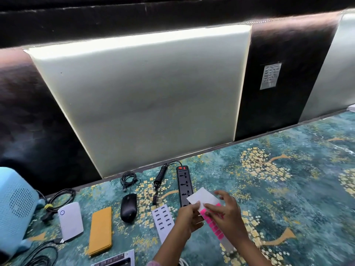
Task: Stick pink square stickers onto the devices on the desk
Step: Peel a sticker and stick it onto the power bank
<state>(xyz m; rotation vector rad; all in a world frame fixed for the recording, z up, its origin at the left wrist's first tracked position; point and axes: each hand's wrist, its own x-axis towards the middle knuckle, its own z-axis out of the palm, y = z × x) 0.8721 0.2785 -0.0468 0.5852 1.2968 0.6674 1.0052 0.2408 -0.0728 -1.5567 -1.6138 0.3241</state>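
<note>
1. A cream padded wall panel (pixel 144 96) filled the background, with dark panels on either side of it. A small grey printed sheet (pixel 270 76) was stuck to the dark panel on the right.
2. The desk (pixel 288 179) was covered in a teal cloth patterned with yellow blossoms.
3. A pale blue perforated device (pixel 15 208) stood at the far left edge, with black cables lying beside it.
4. A black power strip (pixel 183 181) lay lengthwise near the middle, its red switch at the far end and its coiled cord (pixel 160 175) just to the left.
5. A mustard-yellow case (pixel 100 231) lay flat between a white power bank (pixel 70 223) and a black mouse (pixel 128 207).
6. A white multi-port USB hub (pixel 162 219) lay just right of the mouse, its near end hidden by the left forearm.
7. The left hand (pixel 187 215) pinched the white part of the sticker sheet (pixel 201 196) between thumb and curled fingers.
8. The right hand (pixel 228 212) had its fingers curled onto the same sheet, gripping at the top of its pink squares, with the index finger raised over the white part.
9. The sheet was held above the desk, over the near end of the power strip and just right of the hub. Its row of pink square stickers (pixel 213 225) ran down toward the person.
</note>
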